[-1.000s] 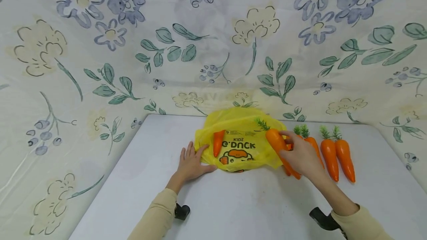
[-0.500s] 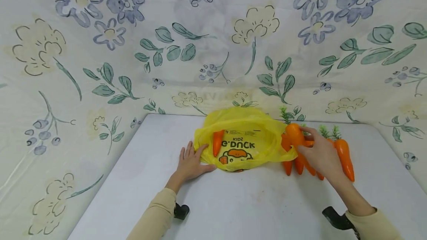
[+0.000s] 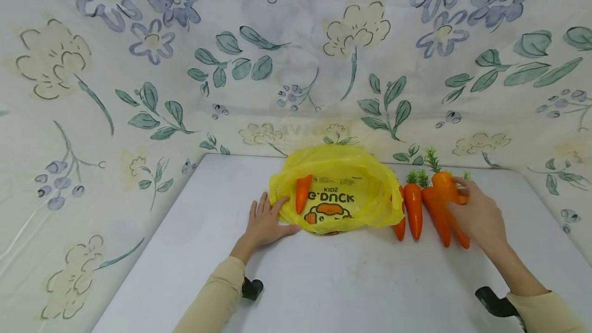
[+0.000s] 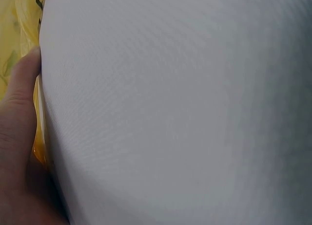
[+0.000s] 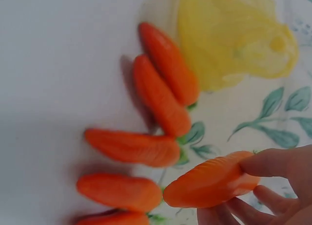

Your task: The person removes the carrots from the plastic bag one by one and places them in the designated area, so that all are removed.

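An orange toy carrot (image 3: 443, 185) with a green leafy top is pinched between the thumb and fingers of my right hand (image 3: 483, 217). It hangs over other carrots (image 3: 413, 209) laid side by side; the right wrist view shows it raised above the row (image 5: 131, 193). My left hand (image 3: 265, 224) rests flat with fingers spread at the left edge of a yellow plastic bag (image 3: 370, 217). The mouth of the bag gapes open, and one carrot (image 3: 302, 194) shows at its left side. Bag and left thumb (image 4: 22, 88) appear along the left wrist view's edge.
The white table (image 3: 342, 281) extends in front of the bag towards me. Behind it hangs a flowered cloth (image 3: 296, 66). Black camera mounts (image 3: 252, 289) are strapped at both wrists. The row's leftmost carrot (image 3: 400, 225) lies partly behind the bag's right edge.
My right hand has carried the carrot from above the bag's right side to over the right part of the row. The bag's right edge has settled back left. The left hand has stayed put.
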Demonstrator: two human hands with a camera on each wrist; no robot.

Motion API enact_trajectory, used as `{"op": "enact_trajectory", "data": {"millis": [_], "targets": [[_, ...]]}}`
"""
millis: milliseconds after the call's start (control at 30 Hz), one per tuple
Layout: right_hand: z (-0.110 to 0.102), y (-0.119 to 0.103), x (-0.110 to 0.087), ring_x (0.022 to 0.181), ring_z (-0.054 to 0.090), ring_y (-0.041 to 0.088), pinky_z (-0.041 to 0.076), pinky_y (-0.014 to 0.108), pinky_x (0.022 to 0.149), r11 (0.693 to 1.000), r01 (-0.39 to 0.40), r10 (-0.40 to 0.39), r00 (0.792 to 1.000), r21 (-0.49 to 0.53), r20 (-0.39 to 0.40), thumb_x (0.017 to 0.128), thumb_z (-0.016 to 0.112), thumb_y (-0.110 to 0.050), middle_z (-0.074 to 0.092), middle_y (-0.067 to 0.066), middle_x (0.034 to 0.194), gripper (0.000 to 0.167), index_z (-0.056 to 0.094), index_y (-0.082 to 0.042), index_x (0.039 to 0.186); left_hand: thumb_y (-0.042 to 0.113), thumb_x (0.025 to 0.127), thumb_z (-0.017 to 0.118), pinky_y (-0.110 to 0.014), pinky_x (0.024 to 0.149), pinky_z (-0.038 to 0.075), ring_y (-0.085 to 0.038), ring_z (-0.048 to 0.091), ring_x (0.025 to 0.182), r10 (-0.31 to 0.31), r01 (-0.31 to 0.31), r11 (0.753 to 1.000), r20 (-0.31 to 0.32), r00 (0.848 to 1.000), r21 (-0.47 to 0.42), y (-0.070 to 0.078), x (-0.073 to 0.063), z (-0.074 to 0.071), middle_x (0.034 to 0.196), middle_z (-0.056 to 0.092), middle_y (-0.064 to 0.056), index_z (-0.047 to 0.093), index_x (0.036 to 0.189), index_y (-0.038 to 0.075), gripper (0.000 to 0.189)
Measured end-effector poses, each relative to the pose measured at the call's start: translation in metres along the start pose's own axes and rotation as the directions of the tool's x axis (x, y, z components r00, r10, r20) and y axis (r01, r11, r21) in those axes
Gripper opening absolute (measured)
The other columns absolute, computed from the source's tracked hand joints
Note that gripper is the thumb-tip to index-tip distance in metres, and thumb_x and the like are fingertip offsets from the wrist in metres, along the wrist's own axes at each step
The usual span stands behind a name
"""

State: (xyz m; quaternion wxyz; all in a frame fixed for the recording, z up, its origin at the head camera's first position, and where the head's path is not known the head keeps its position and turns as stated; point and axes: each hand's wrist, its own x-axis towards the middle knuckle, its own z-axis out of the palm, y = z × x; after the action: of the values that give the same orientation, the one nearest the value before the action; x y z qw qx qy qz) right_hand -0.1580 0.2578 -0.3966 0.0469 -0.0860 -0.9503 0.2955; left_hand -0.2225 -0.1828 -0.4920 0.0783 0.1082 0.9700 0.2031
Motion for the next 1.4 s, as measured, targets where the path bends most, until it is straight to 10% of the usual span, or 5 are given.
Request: {"op": "enact_trajectory", "data": {"millis": [767, 1400], "targets": [[-0.017, 0.096, 0.031, 0.100, 0.051, 0.055, 0.049, 0.059, 0.079, 0.959, -0.216, 0.205, 0.976, -0.182, -0.075, 0.092, 0.049, -0.011, 0.042, 0.044, 0.126, 0.063, 0.024, 0.015, 0.144, 0.066, 0.083, 0.064, -0.058, 0.120, -0.005, -0.040, -0.003, 0.152, -0.014, 0.013, 0.999, 0.022, 1.000, 0.032, -0.002, 0.000, 0.000, 0.161, 0.012, -0.029, 0.029, 0.155, 0.021, 0.092], [-0.004, 0.113, 0.031, 0.106, 0.045, 0.056, 0.044, 0.063, 0.096, 0.898, -0.368, 0.386, 0.922, -0.240, 0.030, 0.095, 0.050, -0.009, 0.033, 0.045, 0.129, 0.064, 0.018, 0.017, 0.144, 0.065, 0.083, 0.065, -0.058, 0.120, -0.004, -0.040, -0.002, 0.152, -0.025, 0.025, 0.999, 0.020, 0.999, 0.031, 0.000, 0.000, -0.001, 0.161, 0.015, -0.028, 0.032, 0.154, 0.020, 0.091]]}}
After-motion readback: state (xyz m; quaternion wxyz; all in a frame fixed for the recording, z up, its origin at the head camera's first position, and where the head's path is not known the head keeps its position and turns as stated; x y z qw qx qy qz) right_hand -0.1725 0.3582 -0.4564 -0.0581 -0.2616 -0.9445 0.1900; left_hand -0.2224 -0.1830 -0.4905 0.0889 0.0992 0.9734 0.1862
